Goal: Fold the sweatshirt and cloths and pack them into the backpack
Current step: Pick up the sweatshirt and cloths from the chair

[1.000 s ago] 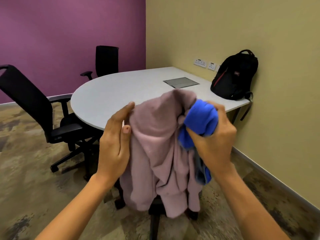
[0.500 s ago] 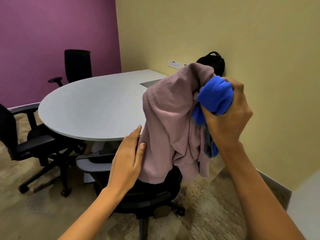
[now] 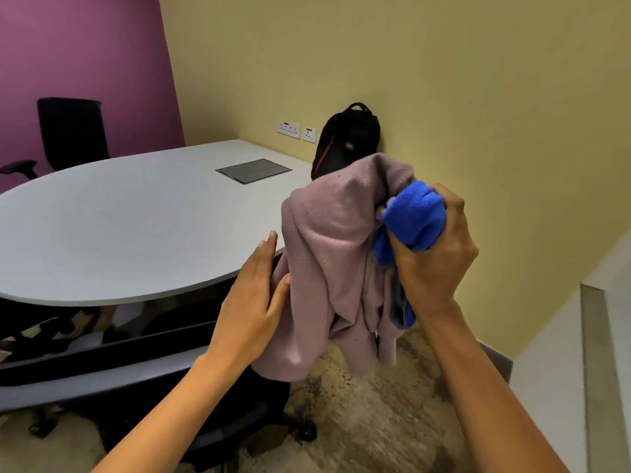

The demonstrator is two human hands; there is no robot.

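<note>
Nothing legible anywhere. The backpack point(image 3: 353, 131), at the table's point(image 3: 119, 233) two o'clock edge, bears a small pale patch point(image 3: 349, 145), too blurred to read; the wall sockets point(image 3: 289, 129) at its nine o'clock show no readable marks.

Both arms are bare from wrist to the lower frame edge, with no cloth on them: the left forearm point(image 3: 160, 418) looks slim and smooth, the right forearm point(image 3: 485, 404) broader and faintly marked by fine hair. The left grip point(image 3: 251, 302) has long, slender fingers with nails cut short, the thumbnail point(image 3: 285, 278) showing pale at its tip. The right grip point(image 3: 435, 264) shows its back, where knuckles and tendons stand out as low ridges.
</note>
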